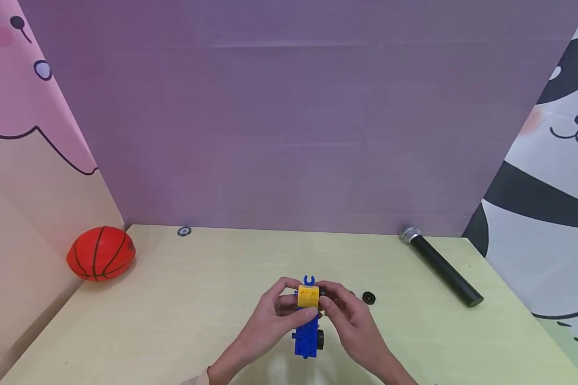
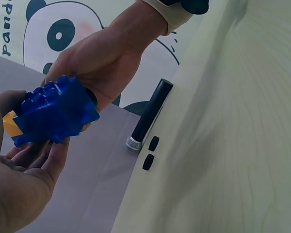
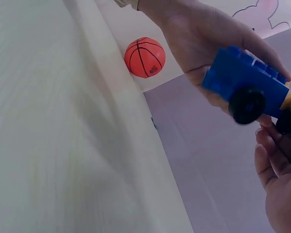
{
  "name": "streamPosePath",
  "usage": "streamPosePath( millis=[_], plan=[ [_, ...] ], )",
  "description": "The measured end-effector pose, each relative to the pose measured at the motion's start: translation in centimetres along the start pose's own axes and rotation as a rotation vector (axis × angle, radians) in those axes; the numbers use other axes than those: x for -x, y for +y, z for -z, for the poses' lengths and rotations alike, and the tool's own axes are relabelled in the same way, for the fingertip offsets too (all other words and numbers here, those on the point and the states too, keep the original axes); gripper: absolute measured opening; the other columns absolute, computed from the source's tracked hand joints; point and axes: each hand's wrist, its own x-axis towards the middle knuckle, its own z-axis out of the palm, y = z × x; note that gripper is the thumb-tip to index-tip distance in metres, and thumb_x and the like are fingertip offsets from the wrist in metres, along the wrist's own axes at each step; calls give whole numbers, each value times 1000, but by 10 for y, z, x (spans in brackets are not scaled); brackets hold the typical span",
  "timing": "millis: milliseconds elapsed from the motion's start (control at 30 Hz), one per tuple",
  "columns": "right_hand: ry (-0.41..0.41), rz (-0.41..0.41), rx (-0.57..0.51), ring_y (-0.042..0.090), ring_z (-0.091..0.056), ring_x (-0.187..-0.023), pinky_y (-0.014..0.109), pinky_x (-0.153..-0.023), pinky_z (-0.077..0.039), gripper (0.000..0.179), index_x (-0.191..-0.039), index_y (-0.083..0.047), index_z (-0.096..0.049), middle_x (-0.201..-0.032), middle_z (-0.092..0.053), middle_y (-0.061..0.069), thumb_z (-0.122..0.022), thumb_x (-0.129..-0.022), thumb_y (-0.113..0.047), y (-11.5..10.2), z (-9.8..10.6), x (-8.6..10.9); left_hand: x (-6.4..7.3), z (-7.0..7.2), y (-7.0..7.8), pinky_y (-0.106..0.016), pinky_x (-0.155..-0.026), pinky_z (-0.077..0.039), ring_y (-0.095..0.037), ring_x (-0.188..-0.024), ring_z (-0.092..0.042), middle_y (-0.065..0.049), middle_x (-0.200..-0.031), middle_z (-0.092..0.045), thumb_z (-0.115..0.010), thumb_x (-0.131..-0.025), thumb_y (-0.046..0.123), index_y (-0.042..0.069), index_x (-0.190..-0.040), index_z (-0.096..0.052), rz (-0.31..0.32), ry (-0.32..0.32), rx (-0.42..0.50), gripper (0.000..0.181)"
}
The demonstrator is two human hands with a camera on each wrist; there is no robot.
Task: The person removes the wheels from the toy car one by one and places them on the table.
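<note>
A blue toy block car with a yellow block and a blue hook at its far end is held above the table. My left hand grips it from the left, thumb across the blue top. From the other side, my right hand pinches the front black wheel against the car. A rear wheel sits on the same side. Bare blue pegs stick out on the left side in the head view. Two loose black wheels, one nearer and one farther, stand out on the table in the left wrist view.
A black microphone with a silver head lies at the right of the table. At the far left is a red ball with basketball lines. A small round compass-like disc lies near the back edge. Printed walls surround the table.
</note>
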Motion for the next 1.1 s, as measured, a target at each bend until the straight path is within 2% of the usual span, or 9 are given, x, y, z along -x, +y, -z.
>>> streamPosePath(
  millis=[200, 433, 600, 767, 833, 900, 1000, 1100],
  plan=[
    [57, 151, 96, 16, -67, -97, 26, -88, -55, 21, -125, -4, -63, -113, -68, 1, -57, -105, -2, 3, -1, -1, 0, -2, 0, -39, -92, -57, -27, -103, -72, -13, -116, -75, -71, -100, 22, 6, -126, -48, -9, -10, -8, 38],
    [144, 220, 254, 11, -62, -85, 27, -83, -54, 28, -119, -8, -66, -103, -69, -11, -65, -95, 6, 7, -4, -1, -1, -7, -2, -36, -86, -59, -26, -93, -74, -12, -110, -76, -72, -99, 21, 6, -124, -48, -31, 16, -39, 38],
    [161, 337, 374, 8, -61, -84, 25, -80, -55, 31, -117, -3, -64, -102, -68, -9, -66, -89, 11, 11, -7, 0, -2, -9, -7, -35, -84, -60, -24, -89, -75, -10, -106, -77, -72, -99, 21, 7, -124, -50, -35, 52, -67, 36],
    [162, 411, 421, 8, -60, -86, 24, -79, -55, 33, -117, -1, -62, -102, -66, -5, -65, -87, 12, 14, -6, 0, -1, -10, -7, -34, -85, -59, -24, -90, -74, -9, -105, -77, -72, -99, 21, 8, -123, -51, -33, 65, -77, 35],
    [151, 404, 396, 9, -61, -86, 25, -80, -55, 32, -119, -2, -62, -104, -67, -4, -64, -90, 12, 14, -4, 0, 0, -10, -6, -34, -85, -59, -24, -92, -74, -9, -105, -77, -71, -99, 21, 8, -123, -50, -34, 59, -77, 35],
    [116, 356, 313, 11, -64, -87, 26, -81, -56, 28, -121, -2, -62, -106, -69, -3, -59, -96, 10, 14, -1, 0, 0, -11, -4, -34, -86, -59, -24, -94, -75, -10, -107, -77, -71, -100, 21, 7, -123, -49, -40, 51, -72, 35],
    [62, 227, 150, 14, -65, -85, 27, -80, -57, 20, -122, -2, -62, -103, -68, 0, -50, -106, 3, 12, 4, 1, 0, -11, 0, -35, -87, -59, -24, -96, -74, -12, -109, -77, -69, -100, 21, 6, -124, -48, -54, 31, -60, 35],
    [26, 96, 23, 18, -64, -83, 27, -79, -57, 20, -120, -1, -61, -100, -65, 4, -43, -111, -5, 9, 6, 3, -1, -11, 2, -36, -90, -58, -24, -100, -74, -14, -112, -76, -69, -101, 19, 5, -124, -47, -58, 3, -37, 34]
  ],
)
